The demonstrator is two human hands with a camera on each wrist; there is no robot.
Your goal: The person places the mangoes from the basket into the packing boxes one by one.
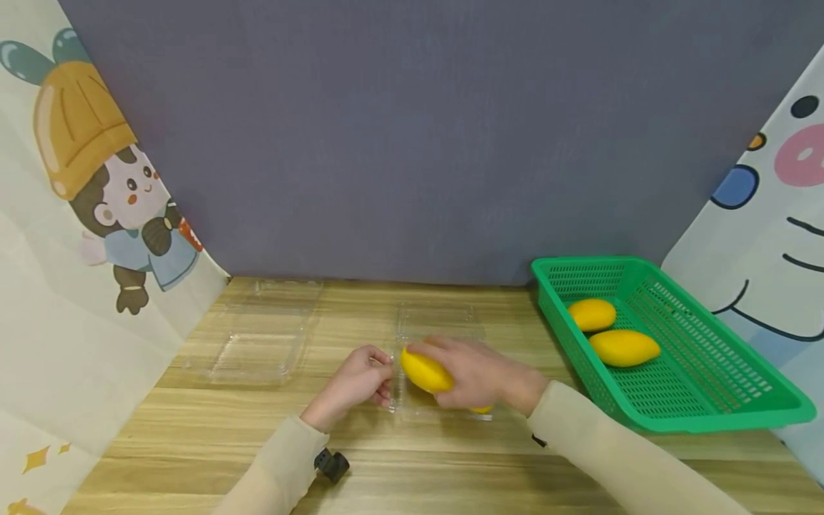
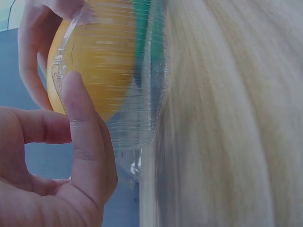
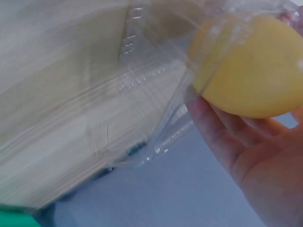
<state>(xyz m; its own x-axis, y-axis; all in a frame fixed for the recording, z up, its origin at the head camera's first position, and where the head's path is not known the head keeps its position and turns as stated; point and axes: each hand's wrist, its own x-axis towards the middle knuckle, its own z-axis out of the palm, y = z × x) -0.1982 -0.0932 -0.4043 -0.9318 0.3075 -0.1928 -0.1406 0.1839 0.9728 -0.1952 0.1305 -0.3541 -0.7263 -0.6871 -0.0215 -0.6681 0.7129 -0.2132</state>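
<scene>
My right hand (image 1: 473, 372) grips a yellow mango (image 1: 425, 370), tilted over a clear plastic clamshell box (image 1: 412, 411). Under that hand a bit of yellow (image 1: 481, 410) shows near the box's front right corner; most of it is hidden. Fingers of my left hand (image 1: 357, 383) pinch the left rim of the same box. In the left wrist view the mango (image 2: 102, 56) is seen through the clear side wall, beside my left fingers (image 2: 85, 123). The right wrist view shows the mango (image 3: 255, 71) in my curled fingers, partly behind clear plastic.
A green basket (image 1: 708, 422) stands on the right with two mangoes, one mango (image 1: 592, 315) behind the other mango (image 1: 624, 348). Another clear plastic box (image 1: 257, 357) lies open on the left of the wooden table (image 1: 193, 443). A grey panel (image 1: 386, 143) closes off the back.
</scene>
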